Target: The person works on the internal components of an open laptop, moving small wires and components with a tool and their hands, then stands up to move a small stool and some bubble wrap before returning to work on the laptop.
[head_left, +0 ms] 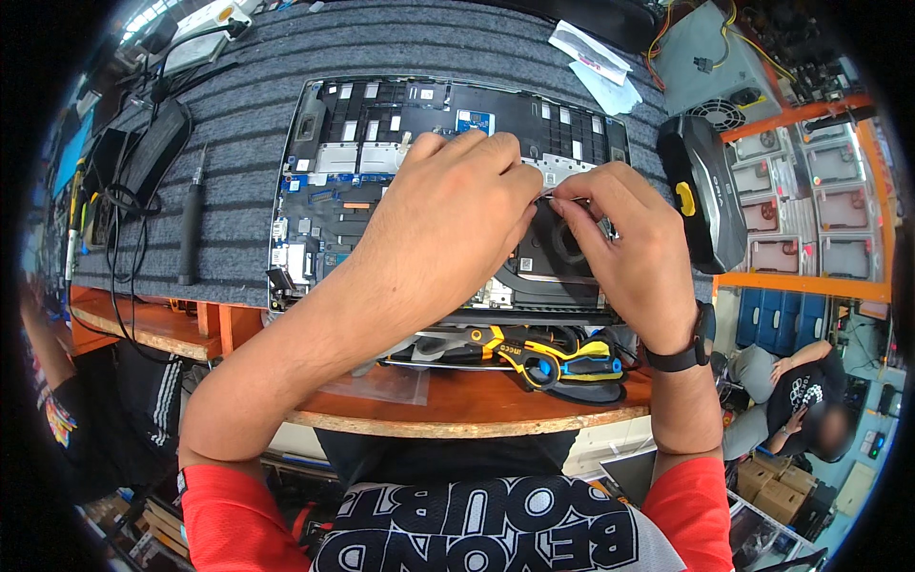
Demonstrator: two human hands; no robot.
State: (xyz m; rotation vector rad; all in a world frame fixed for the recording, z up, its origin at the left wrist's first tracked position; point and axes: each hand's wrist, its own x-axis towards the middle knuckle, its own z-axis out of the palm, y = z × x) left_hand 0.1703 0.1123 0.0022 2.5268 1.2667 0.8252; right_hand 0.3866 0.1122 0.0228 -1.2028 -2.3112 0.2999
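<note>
An opened laptop [315,214], its inner boards, black frame and connectors exposed, lies on a grey ribbed mat [238,124]. My left hand [457,210] reaches over its middle with fingers curled down, and the fingertips are mostly hidden. Beside it, my right hand [624,224] pinches thumb and forefinger together above the laptop's right half. Both hands meet near the same spot, close to a round dark fan area [562,238]. Whatever lies between the fingertips is too small or covered to make out.
A black screwdriver [193,224] lies left of the laptop, near a black adapter with cables [152,143]. To the right stand a black case [705,195], a power supply [715,71] and clear part boxes [810,191]. Yellow-black pliers [519,355] sit below the front edge. Another person [805,391] sits at right.
</note>
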